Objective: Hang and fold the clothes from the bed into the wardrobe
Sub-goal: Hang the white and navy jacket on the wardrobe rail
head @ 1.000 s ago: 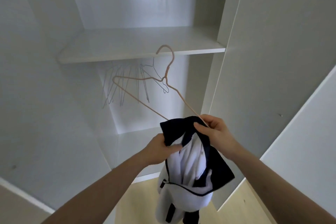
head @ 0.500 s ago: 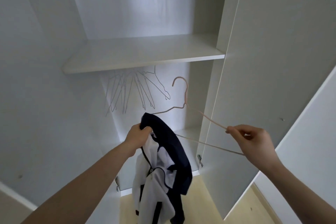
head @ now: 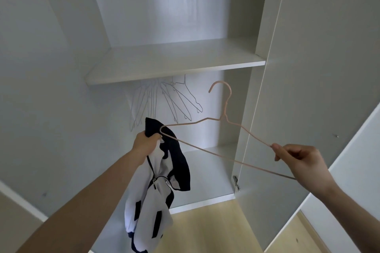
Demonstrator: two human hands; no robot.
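A white and navy zip jacket (head: 152,197) hangs in front of the open wardrobe (head: 174,61). My left hand (head: 145,142) grips it by the navy collar. A thin pink wire hanger (head: 207,151) stretches between my hands, hook pointing up. My right hand (head: 298,160) pinches its right end. The hanger's left tip lies against the jacket collar beside my left fingers; whether it is inside the garment I cannot tell.
Several bare wire hangers (head: 164,100) hang under the wardrobe shelf (head: 144,72). The open right door (head: 308,68) stands close behind my right hand, with a hinge (head: 236,183) low on its edge. Light wood floor (head: 205,228) lies below.
My hands have spread apart from a joined grip. The right hand drew the hanger out to the right and leveled it; the left hand carried the jacket collar to the left.
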